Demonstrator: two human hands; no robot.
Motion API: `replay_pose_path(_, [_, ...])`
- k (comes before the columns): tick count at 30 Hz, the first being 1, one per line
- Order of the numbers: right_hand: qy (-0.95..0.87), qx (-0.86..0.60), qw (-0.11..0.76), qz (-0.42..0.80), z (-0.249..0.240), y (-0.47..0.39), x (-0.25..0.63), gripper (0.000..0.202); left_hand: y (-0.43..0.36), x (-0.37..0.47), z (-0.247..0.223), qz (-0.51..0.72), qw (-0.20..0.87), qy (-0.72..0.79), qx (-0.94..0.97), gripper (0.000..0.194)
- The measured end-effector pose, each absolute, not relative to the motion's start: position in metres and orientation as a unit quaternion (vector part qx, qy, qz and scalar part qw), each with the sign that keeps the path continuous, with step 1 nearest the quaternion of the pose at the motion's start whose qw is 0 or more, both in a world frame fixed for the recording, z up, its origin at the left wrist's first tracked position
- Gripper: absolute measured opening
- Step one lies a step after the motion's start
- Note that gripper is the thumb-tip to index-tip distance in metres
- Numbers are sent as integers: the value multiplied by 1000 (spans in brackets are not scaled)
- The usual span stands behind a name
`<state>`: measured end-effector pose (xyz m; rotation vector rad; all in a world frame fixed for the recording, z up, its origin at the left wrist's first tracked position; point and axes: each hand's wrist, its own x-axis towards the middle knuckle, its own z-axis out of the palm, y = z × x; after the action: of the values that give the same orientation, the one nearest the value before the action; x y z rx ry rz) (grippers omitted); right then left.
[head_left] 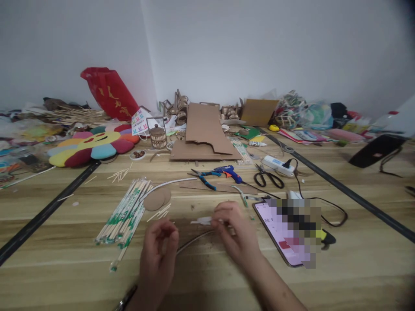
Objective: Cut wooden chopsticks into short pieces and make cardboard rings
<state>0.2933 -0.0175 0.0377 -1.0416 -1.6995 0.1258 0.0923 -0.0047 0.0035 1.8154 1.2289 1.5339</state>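
Thin curved strip (195, 241) located between the two hands, above or on the tabletop (207, 276).
Strip: narrow, pale, dark along its upper edge. Left hand (160, 250): fingers curled, partly open; grip on the strip cannot be confirmed. Right hand (236, 233): thumb and fingers nearly closed at the strip's far end, beside a small white piece (204, 220); whether either is gripped cannot be determined.

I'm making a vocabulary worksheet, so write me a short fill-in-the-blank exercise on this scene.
The phone lies to the ____ of the right hand.
The scissors have ____ handles.
The big bag behind the flower-shaped cushion is ____.

Missing words: right; black; red.
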Motion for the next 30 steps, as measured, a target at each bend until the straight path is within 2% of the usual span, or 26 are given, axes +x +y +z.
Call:
replay_pose_path(3, [-649, -482, 581, 95, 42, -13, 310, 8, -2, 96, 5, 513, 254, 473, 669, 14])
replay_pose_path(7, [-553, -517, 629, 179, 39, -5, 328, 15, -2, 99, 6, 459, 244, 464, 717, 15])
replay_pose_path(13, [-495, -530, 652, 221, 31, -2, 330, 21, 1, 103, 3, 389, 240, 455, 765, 14])
replay_pose_path(24, [-446, -492, 670, 332, 18, 1, 327, 29, -6, 98, 24, 296, 325, 486, 755, 18])
replay_pose_path(30, [-419, -510, 676, 327, 13, 8, 332, 29, 46, 59, 33, 231, 215, 563, 764, 18])
